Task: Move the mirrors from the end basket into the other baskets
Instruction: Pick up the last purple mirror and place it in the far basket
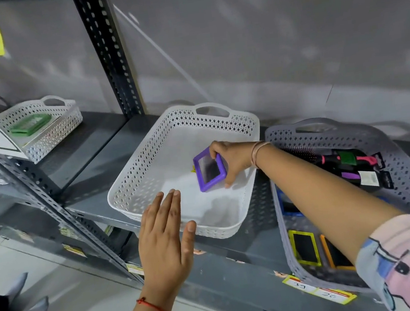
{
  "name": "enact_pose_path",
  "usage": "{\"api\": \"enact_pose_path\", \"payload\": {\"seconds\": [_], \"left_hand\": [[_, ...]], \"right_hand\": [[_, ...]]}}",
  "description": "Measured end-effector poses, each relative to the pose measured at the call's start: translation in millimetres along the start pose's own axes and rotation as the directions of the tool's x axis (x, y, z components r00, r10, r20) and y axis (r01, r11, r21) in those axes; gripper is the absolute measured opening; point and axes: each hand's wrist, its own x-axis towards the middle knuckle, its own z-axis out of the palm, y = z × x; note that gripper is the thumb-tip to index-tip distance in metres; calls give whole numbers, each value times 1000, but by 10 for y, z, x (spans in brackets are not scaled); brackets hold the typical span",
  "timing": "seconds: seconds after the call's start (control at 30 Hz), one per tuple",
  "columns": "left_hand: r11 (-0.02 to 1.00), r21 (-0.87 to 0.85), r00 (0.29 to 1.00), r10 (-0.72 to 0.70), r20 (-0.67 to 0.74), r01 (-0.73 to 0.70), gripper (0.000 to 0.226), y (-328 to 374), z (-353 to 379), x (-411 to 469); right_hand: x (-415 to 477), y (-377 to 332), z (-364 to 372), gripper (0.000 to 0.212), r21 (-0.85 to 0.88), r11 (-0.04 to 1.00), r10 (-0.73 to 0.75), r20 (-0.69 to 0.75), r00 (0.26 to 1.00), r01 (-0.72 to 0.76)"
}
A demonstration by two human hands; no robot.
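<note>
1. Right hand (235, 162), centre of frame, is gripping the small purple-framed rectangular mirror (210, 169) by its right edge, thumb below and fingers over the top, holding it tilted inside the white perforated plastic basket (221, 125).
2. Left hand (166, 237), lower centre, is hovering flat and unclenched with fingers together, just by the white basket's near rim, grasping nothing; contact with the rim cannot be told.
3. Step in hand looks like the drop-off: the purple mirror is sitting low over the white basket's floor, its lower corner seeming to be touching down, not yet released.
4. Next move is likely calling for letting go of the mirror flat, then reaching back to the grey perforated plastic basket (408, 182) at right of frame.
5. That grey basket is holding a yellow-framed mirror (304, 247) and an orange-framed mirror (333, 253) at lower right, a blue frame edge (286, 206) partly hidden under the forearm, plus hairbrushes (354, 162) at the back.
6. A green-framed mirror (31, 124) is lying in another white perforated basket (65, 120), upper left.
7. Materials: baskets are rigid moulded plastic with diamond cut-outs and loop handles; mirror frames are smooth, rounded plastic; glass is reading dark.
8. All baskets are resting on a grey slotted-metal shelf (92, 169).
</note>
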Motion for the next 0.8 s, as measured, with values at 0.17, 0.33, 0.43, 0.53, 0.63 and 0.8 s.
{"api": "enact_pose_path", "payload": {"seconds": [0.17,0.33,0.43,0.53,0.63,0.8], "left_hand": [[1000,1,1000,25,13,-25,65,-8,-8,-8],[1000,9,1000,25,3,-25,65,-8,-6,-12],[999,23,999,38,17,-38,66,-3,-19,-14],[997,43,998,57,37,-59,66,-3,-46,-20],[996,50,996,69,51,-72,67,-7,-75,-21],[995,49,994,81,70,-84,75,-10,-99,-24]], "right_hand": [[35,-22,15,72,-49,997,60,127,990,-54],[128,-145,27,120,-66,997,42,136,990,-33],[160,-160,70,117,-19,997,79,158,984,-77],[94,-168,64,103,-4,999,40,53,998,-40],[-95,-208,-20,102,29,998,-52,-144,988,57],[-619,-148,-190,96,48,991,-98,-387,917,126]]}}
